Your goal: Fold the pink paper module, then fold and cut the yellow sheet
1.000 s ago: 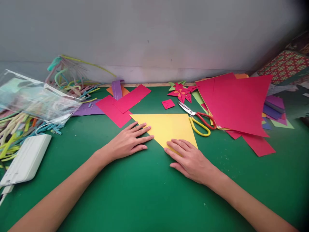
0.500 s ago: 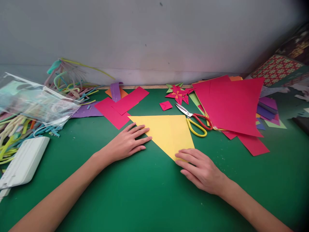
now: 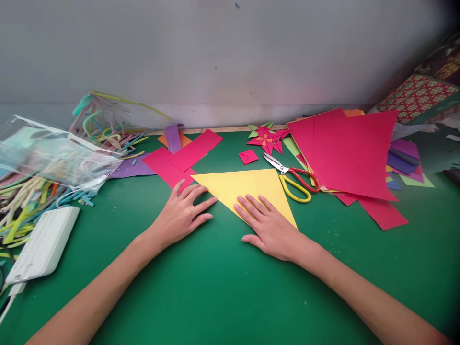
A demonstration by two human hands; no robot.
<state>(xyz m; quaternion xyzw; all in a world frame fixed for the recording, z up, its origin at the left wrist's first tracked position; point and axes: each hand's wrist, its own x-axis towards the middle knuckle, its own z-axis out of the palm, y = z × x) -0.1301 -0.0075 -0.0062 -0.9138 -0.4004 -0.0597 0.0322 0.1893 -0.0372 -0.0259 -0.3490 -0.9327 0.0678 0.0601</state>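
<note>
A yellow sheet of paper [image 3: 247, 184], triangular in outline, lies flat on the green table [image 3: 215, 297] in front of me. My right hand [image 3: 268, 223] rests flat across its lower right part, fingers spread, covering that corner. At the paper's left slanting edge is my left hand [image 3: 185, 211], fingers stretched apart, the tips at or just beside the edge. Scissors [image 3: 287, 172] with one red and one yellow handle lie partly open, close to the paper's upper right corner. Behind the paper sits a small folded red paper square [image 3: 247, 156].
Red paper strips [image 3: 197, 149] lie behind my left hand. A red and green paper star [image 3: 265, 139] is near the wall. Large red sheets [image 3: 345, 153] are stacked right. Pipe cleaners [image 3: 25, 206], a clear plastic bag [image 3: 61, 153] and a white device [image 3: 45, 244] lie left.
My right hand has slid left and up along the folded edge and now lies flatter on the yellow paper. My left hand has shifted slightly left, its fingers lifting a little.
</note>
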